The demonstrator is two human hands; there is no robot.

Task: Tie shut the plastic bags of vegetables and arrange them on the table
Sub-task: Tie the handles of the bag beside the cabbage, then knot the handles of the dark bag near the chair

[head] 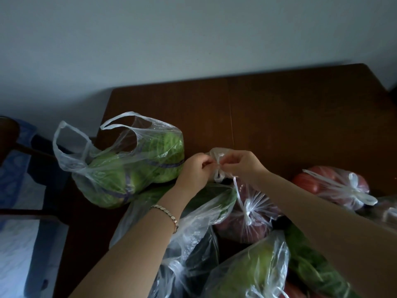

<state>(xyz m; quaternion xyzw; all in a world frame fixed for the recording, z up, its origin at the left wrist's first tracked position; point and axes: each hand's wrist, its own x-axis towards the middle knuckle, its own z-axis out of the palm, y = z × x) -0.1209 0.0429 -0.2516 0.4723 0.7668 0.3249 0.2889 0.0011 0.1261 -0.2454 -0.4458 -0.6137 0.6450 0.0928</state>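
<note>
My left hand (194,168) and my right hand (245,166) meet above the table's middle, both pinching the twisted handles (218,160) of a clear bag of dark green vegetables (214,198). An open bag of green cabbages (133,168) lies to the left, its handles loose. A knotted bag of purple-red vegetables (249,216) sits under my right wrist. Another knotted bag with red tomatoes (335,186) rests at the right. More bags with green produce (253,267) crowd the near edge.
The dark brown wooden table (279,117) stands against a pale wall, bare across its far half. A dark chair with blue cloth (15,151) is at the left. A bracelet (169,216) circles my left wrist.
</note>
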